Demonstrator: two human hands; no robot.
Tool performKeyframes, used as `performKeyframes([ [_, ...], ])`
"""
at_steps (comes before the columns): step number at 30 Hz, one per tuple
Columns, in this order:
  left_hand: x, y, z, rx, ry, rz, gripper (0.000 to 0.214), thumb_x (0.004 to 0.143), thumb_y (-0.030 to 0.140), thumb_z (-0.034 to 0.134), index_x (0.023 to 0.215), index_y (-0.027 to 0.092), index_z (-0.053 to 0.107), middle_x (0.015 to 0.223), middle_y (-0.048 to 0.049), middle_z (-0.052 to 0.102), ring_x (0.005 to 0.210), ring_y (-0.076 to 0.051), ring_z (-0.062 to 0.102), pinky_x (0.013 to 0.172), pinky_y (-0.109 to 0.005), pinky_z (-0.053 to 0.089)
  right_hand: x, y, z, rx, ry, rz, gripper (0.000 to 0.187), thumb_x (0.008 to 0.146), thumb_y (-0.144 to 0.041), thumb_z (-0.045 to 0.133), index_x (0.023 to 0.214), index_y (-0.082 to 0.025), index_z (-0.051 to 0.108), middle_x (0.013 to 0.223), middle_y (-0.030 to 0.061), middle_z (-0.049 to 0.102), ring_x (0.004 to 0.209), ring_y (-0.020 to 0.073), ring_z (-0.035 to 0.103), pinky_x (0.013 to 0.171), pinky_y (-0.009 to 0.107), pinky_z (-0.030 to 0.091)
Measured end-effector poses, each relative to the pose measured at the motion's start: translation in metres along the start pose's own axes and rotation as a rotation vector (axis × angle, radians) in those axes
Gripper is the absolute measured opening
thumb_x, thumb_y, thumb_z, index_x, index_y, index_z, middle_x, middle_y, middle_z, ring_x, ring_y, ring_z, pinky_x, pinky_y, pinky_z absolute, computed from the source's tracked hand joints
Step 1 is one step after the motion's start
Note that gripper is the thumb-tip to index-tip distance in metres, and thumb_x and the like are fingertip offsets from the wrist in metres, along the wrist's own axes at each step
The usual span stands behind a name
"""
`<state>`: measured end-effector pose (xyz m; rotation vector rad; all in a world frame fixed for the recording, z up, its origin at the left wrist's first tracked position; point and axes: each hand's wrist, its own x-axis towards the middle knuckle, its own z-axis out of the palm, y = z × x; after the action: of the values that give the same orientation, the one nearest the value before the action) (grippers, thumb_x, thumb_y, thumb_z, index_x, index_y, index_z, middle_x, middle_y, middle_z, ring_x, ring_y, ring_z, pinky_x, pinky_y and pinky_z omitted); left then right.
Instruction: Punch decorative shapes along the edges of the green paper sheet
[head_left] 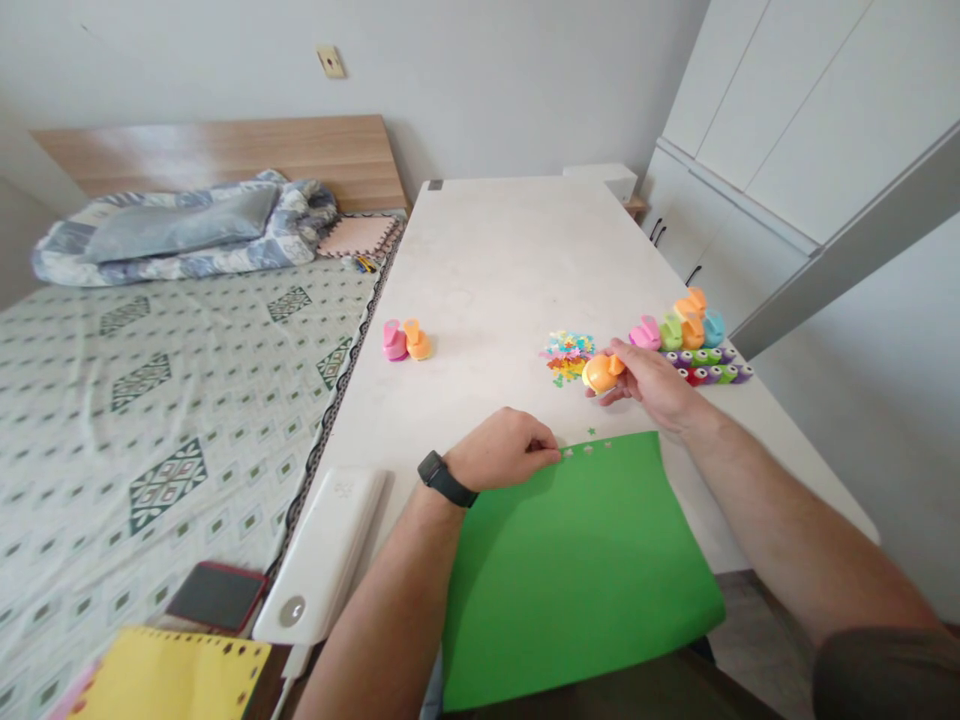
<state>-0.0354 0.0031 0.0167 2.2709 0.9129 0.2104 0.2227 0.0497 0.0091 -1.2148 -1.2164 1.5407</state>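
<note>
My left hand [511, 447] pinches the top edge of a green sheet [581, 570], which overhangs the table's near edge. Several small shapes are punched out along that edge, right of my fingers. In my right hand [645, 375] is an orange craft punch [602, 373], held above the table just beyond the sheet. A small green star cutout [592, 431] lies between the punch and the sheet. Under and left of the punch spreads a pile of colourful paper cutouts [568, 352].
More craft punches [679, 325] and a block of small purple, red and green ones [709, 366] stand at the right. Pink [394, 341] and orange punches [416, 340] sit farther left. A white power bank [322, 555], a phone [217, 596] and yellow punched paper [176, 675] lie at lower left.
</note>
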Motion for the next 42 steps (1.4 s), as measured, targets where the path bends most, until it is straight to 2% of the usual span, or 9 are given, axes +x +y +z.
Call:
performKeyframes([
  [4,0.001,-0.001,0.001,0.009,-0.007,-0.002,0.026,0.095,0.03,0.057,0.086,0.017,0.077,0.077,-0.0018,0.074,0.065,-0.011,0.061,0.066,-0.023,0.04,-0.009,-0.004,0.002,-0.181,-0.109,0.134,0.047,0.093,-0.063,0.058,0.094,-0.017,0.066,0.081,0.0103,0.075,0.067,0.025,0.075,0.048,0.03,0.057],
  [8,0.001,-0.002,0.002,0.015,0.002,-0.004,0.025,0.095,0.031,0.057,0.087,0.017,0.077,0.077,-0.0014,0.074,0.066,-0.011,0.061,0.065,-0.023,0.039,-0.01,0.0,0.002,-0.259,-0.211,0.197,0.045,0.091,-0.062,0.062,0.092,-0.017,0.066,0.079,0.0081,0.074,0.065,0.0221,0.073,0.051,0.029,0.059],
  [10,0.001,-0.001,0.002,0.015,0.006,-0.006,0.025,0.095,0.03,0.057,0.087,0.017,0.077,0.077,-0.0012,0.074,0.066,-0.011,0.06,0.065,-0.023,0.039,-0.007,0.005,0.003,-0.262,-0.167,0.133,0.045,0.09,-0.063,0.062,0.092,-0.018,0.065,0.08,0.0066,0.073,0.065,0.0198,0.071,0.055,0.03,0.061],
  [15,0.0,-0.001,0.001,0.018,0.022,-0.01,0.025,0.095,0.03,0.058,0.085,0.016,0.077,0.075,-0.0013,0.073,0.064,-0.011,0.059,0.064,-0.023,0.038,0.006,0.016,0.002,-0.261,0.122,-0.175,0.047,0.093,-0.066,0.056,0.096,-0.019,0.064,0.092,0.0073,0.073,0.075,0.0186,0.072,0.064,0.032,0.064],
  [21,0.001,-0.002,0.002,0.005,0.036,-0.029,0.025,0.094,0.03,0.058,0.086,0.016,0.078,0.076,-0.0016,0.074,0.064,-0.011,0.059,0.064,-0.023,0.038,0.014,0.021,-0.002,-0.167,0.278,-0.232,0.052,0.089,-0.071,0.057,0.095,-0.02,0.064,0.089,0.0067,0.072,0.076,0.0195,0.071,0.056,0.03,0.06],
  [25,0.001,-0.002,0.002,0.012,0.041,-0.036,0.025,0.094,0.03,0.058,0.084,0.017,0.077,0.074,-0.0014,0.073,0.062,-0.01,0.057,0.062,-0.023,0.037,0.012,0.021,-0.003,-0.273,0.301,-0.234,0.051,0.091,-0.071,0.055,0.089,-0.021,0.063,0.077,0.0046,0.07,0.058,0.0133,0.06,0.048,0.025,0.048],
  [28,0.001,-0.003,0.003,0.02,0.045,-0.031,0.025,0.093,0.03,0.058,0.083,0.017,0.077,0.072,-0.0011,0.072,0.06,-0.01,0.056,0.062,-0.024,0.036,0.011,0.02,-0.003,-0.316,0.285,-0.236,0.049,0.092,-0.069,0.054,0.089,-0.021,0.064,0.072,0.0029,0.067,0.056,0.0124,0.057,0.05,0.024,0.043],
  [37,0.002,-0.006,0.007,0.037,0.07,-0.013,0.027,0.092,0.032,0.059,0.079,0.016,0.076,0.069,-0.0019,0.071,0.059,-0.01,0.054,0.06,-0.024,0.035,0.024,0.014,-0.003,-0.314,0.247,-0.224,0.05,0.088,-0.068,0.061,0.097,-0.019,0.068,0.078,0.0041,0.069,0.061,0.0127,0.059,0.05,0.023,0.041],
  [42,0.002,-0.005,0.006,0.037,0.075,-0.026,0.026,0.091,0.032,0.06,0.08,0.016,0.077,0.071,-0.0022,0.072,0.06,-0.011,0.055,0.061,-0.024,0.036,0.04,-0.011,0.018,-0.39,0.241,-0.241,0.049,0.083,-0.066,0.07,0.09,-0.02,0.056,0.078,0.004,0.07,0.06,0.0127,0.06,0.05,0.023,0.044],
])
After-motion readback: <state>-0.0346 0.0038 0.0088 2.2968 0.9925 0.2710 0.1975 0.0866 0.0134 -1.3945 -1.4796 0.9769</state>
